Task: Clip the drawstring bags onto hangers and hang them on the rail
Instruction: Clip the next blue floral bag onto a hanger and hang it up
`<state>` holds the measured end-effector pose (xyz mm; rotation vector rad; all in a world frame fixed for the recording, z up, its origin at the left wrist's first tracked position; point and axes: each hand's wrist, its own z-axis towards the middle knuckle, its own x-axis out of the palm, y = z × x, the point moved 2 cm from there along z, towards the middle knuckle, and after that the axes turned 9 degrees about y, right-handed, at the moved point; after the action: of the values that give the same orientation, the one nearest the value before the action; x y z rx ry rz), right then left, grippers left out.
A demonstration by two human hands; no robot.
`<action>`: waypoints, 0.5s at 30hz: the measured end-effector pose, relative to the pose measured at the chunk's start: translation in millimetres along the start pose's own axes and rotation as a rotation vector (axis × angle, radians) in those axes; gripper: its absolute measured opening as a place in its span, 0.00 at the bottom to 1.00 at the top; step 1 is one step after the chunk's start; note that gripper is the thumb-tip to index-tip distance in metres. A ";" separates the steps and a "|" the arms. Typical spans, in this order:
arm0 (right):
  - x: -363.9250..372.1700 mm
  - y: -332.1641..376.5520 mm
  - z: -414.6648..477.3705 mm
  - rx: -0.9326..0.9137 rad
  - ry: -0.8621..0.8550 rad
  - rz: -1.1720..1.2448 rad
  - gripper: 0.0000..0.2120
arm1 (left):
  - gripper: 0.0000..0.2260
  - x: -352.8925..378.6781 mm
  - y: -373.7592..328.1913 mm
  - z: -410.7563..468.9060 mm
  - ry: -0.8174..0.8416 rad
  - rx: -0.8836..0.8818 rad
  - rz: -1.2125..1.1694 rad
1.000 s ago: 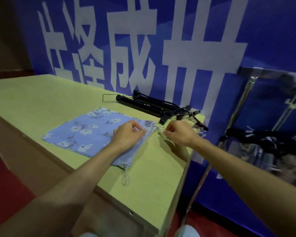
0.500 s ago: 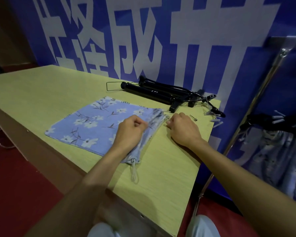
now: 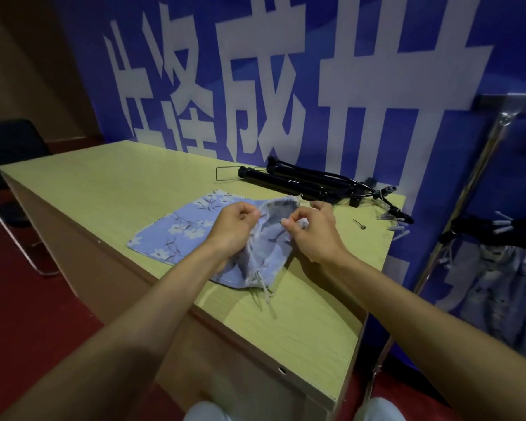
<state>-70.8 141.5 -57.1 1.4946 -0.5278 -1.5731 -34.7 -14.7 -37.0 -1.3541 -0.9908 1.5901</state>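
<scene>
- Work surface: table [image 3: 119, 183] with a smooth, pale wood-grain laminate top and straight edges. Its left half and its near right corner are bare.
- Task item: drawstring bag [image 3: 179, 232], light blue woven fabric with a white flower print. Its left part lies flat on the table. The mouth end is lifted and spread open, showing a grey lining. Whether anything is inside cannot be determined.
- The bag's near corner lies just beside the table's front edge. Its cords [image 3: 264, 291] trail on the table top toward that edge.
- Left hand [image 3: 234, 229]: fingers curled, thumb and fingertips pinching the left rim of the bag's mouth.
- Right hand [image 3: 313, 235]: fingers curled, pinching the opposite rim. The two hands are held near each other.
- Hangers [image 3: 301, 185]: a bundle of black hangers with thin wire parts, along the far edge, apart from the bag.
- A small metal pin [image 3: 359, 223] and pale clips [image 3: 395, 230] lie near the right edge.
- Rail post [image 3: 466, 192]: chrome tube, tilted in view, right of the table. Blurred fabric items [image 3: 498, 281] hang beside it.
- Backdrop: blue banner [image 3: 438, 177] with large white characters.
</scene>
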 end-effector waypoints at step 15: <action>-75.9 101.9 9.2 -0.214 -0.064 -0.115 0.13 | 0.05 -58.7 -100.7 7.3 -0.170 0.256 -0.047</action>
<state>-57.2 147.2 69.5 1.3360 -0.3026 -1.7137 -27.3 -32.6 78.2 -1.0288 -0.8755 1.7516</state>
